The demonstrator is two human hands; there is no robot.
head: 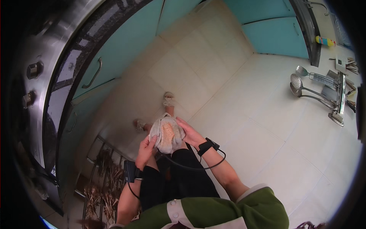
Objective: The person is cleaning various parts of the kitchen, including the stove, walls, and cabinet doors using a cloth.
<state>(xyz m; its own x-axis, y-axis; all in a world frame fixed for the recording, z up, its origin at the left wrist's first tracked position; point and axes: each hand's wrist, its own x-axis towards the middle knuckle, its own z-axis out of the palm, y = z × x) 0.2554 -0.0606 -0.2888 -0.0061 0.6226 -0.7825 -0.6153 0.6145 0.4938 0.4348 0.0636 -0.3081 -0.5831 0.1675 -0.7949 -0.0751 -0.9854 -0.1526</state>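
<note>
A crumpled pale cloth (pixel 168 134) with an orange-brown stain on its upper side is held between both hands, in front of the knees. My left hand (pixel 147 147) grips its left edge, thumb on top. At the cloth's right edge, my right hand (pixel 190 132) holds it with fingers stretched along the side. Parts of the fingers are hidden beneath the cloth. Each wrist wears a black strapped device, and a black cable hangs below the cloth.
A stove with metal knobs (pixel 33 71) and a dark counter edge lie left, above teal cabinets (pixel 114 51). A metal rack (pixel 94 160) with dried bulbs stands lower left. Ladles and knives hang from a wall rail (pixel 340 97) at right. A yellow bottle (pixel 324 41) is upper right.
</note>
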